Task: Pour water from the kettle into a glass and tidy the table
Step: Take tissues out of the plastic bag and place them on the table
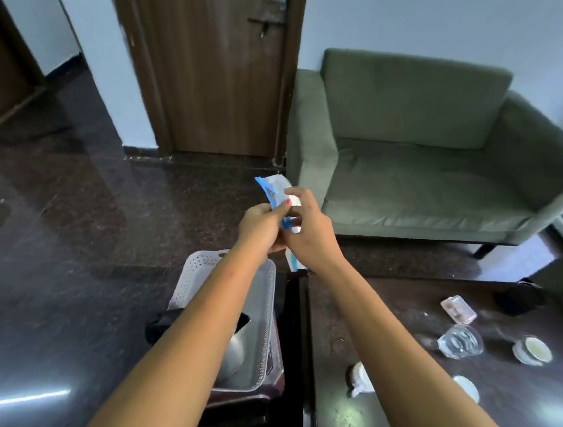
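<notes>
Both my hands are raised in front of me, past the table's far left corner. My left hand and my right hand together grip a blue and white plastic wrapper. A clear glass holding water stands on the dark table at right. A steel kettle with a black handle sits in a white perforated basket below my left forearm, partly hidden by it.
On the table lie a pink transparent packet, a small white bowl, a white lid, a crumpled white item and a black object at the far edge. A green sofa stands behind; a brown door is further back.
</notes>
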